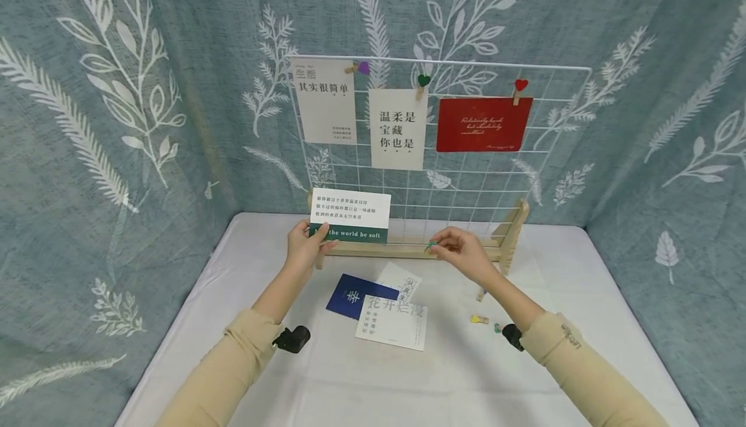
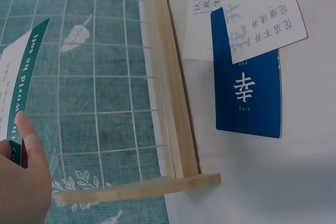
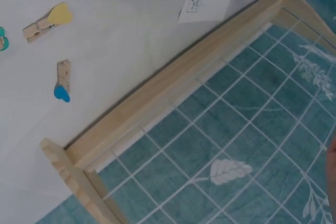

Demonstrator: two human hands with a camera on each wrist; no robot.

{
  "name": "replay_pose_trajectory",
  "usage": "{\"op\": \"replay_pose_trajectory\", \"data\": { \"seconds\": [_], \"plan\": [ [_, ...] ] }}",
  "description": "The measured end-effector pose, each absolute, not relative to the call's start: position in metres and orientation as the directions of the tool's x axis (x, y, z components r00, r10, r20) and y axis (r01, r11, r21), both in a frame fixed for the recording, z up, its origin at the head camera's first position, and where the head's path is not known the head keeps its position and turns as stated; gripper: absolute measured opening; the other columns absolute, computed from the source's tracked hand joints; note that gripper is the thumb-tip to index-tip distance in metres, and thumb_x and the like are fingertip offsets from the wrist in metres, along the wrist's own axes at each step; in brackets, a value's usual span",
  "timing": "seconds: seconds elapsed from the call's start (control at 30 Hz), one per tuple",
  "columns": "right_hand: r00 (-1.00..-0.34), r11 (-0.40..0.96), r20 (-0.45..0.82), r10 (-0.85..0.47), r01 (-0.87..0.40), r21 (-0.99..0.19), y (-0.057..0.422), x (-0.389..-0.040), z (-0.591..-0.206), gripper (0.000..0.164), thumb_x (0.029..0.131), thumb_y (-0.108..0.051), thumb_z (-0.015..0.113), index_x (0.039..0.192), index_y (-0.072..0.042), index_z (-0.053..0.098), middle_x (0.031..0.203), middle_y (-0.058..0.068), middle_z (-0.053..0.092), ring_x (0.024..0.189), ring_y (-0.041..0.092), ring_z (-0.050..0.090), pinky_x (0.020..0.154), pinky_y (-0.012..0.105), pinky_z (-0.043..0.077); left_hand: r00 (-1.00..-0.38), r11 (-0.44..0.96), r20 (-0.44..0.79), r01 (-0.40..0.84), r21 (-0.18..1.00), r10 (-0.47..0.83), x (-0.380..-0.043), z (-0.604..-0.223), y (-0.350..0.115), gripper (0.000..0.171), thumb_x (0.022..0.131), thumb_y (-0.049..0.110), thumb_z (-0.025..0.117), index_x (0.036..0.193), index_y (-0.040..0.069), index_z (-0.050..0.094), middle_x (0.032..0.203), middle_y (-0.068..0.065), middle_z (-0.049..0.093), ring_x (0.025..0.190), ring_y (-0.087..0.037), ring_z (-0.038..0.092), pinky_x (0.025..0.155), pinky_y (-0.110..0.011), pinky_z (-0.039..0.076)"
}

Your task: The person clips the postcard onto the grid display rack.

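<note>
Wire rack (image 2: 172,77), wooden base, on white-clothed counter (image 1: 350,388). Left hand (image 1: 303,247): grip closed in a pinch at lower left corner of green-and-white card (image 1: 352,208), held up before rack's lower left part. Right hand (image 1: 466,253): grip nearly closed, fingertips pinching small green clip (image 1: 430,246), low before rack near its middle. Clipped on rack: red card (image 1: 484,130), two white cards (image 1: 326,116). On counter before rack: blue card (image 1: 344,299), one corner under a printed card (image 1: 396,333); yellow-heart clip (image 3: 60,14); blue-heart clip (image 3: 62,93).
</note>
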State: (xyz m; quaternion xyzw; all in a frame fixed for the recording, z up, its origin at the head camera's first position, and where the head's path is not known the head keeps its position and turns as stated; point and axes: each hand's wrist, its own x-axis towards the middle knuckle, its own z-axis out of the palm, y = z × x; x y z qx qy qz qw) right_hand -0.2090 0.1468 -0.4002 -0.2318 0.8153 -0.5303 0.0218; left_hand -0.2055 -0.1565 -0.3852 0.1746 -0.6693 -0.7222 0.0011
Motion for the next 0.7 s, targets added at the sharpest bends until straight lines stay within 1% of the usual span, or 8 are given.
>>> {"op": "replay_pose_trajectory", "data": {
  "seconds": [0.17,0.27,0.33,0.5,0.63,0.7],
  "plan": [
    [-0.899,0.324,0.195,-0.393,-0.334,-0.885,0.147,-0.209,-0.396,0.014,0.087,0.003,0.060,0.099,0.009,0.058,0.091,0.029,0.066,0.075,-0.003,0.061,0.069,0.018,0.053,-0.940,-0.111,-0.261,-0.242,0.964,-0.220,-0.209,-0.382,-0.158,0.031,0.098,0.013,0.048,0.122,-0.005,0.042,0.100,-0.009,0.059,0.056,0.000,0.063,0.069,-0.016,0.055],
    [-0.902,0.333,0.195,-0.384,-0.332,-0.883,0.147,-0.212,-0.395,0.014,0.086,0.005,0.060,0.099,0.009,0.057,0.094,0.031,0.066,0.076,-0.007,0.060,0.068,0.017,0.051,-0.938,-0.124,-0.265,-0.242,0.962,-0.223,-0.211,-0.380,-0.159,0.033,0.098,0.012,0.048,0.125,-0.004,0.041,0.101,-0.007,0.057,0.057,0.000,0.063,0.071,-0.017,0.056],
    [-0.902,0.344,0.204,-0.380,-0.342,-0.875,0.146,-0.214,-0.395,0.014,0.086,0.005,0.061,0.099,0.009,0.057,0.094,0.030,0.066,0.077,-0.009,0.059,0.067,0.017,0.050,-0.938,-0.129,-0.262,-0.238,0.963,-0.226,-0.212,-0.379,-0.160,0.033,0.098,0.012,0.049,0.126,-0.004,0.041,0.099,-0.005,0.056,0.057,0.000,0.063,0.069,-0.015,0.055],
    [-0.907,0.360,0.208,-0.366,-0.344,-0.867,0.143,-0.216,-0.393,0.015,0.086,0.002,0.064,0.098,0.007,0.059,0.095,0.026,0.068,0.076,-0.008,0.058,0.068,0.018,0.050,-0.938,-0.126,-0.259,-0.235,0.964,-0.229,-0.216,-0.379,-0.161,0.031,0.097,0.011,0.049,0.124,-0.004,0.042,0.093,-0.003,0.056,0.057,-0.001,0.063,0.063,-0.011,0.053],
    [-0.908,0.387,0.225,-0.353,-0.361,-0.848,0.140,-0.219,-0.392,0.016,0.086,-0.003,0.066,0.099,0.006,0.062,0.097,0.024,0.068,0.074,-0.004,0.058,0.067,0.017,0.051,-0.932,-0.113,-0.274,-0.253,0.961,-0.236,-0.219,-0.378,-0.162,0.032,0.098,0.014,0.049,0.124,-0.003,0.044,0.090,0.000,0.056,0.056,0.000,0.061,0.058,-0.010,0.049],
    [-0.908,0.402,0.234,-0.348,-0.371,-0.837,0.139,-0.221,-0.391,0.017,0.086,-0.005,0.066,0.100,0.006,0.063,0.097,0.023,0.068,0.074,-0.001,0.059,0.067,0.018,0.051,-0.930,-0.110,-0.275,-0.256,0.960,-0.242,-0.221,-0.377,-0.163,0.034,0.098,0.016,0.049,0.126,-0.003,0.044,0.089,0.001,0.055,0.057,0.000,0.060,0.058,-0.010,0.048]
  ]
}}
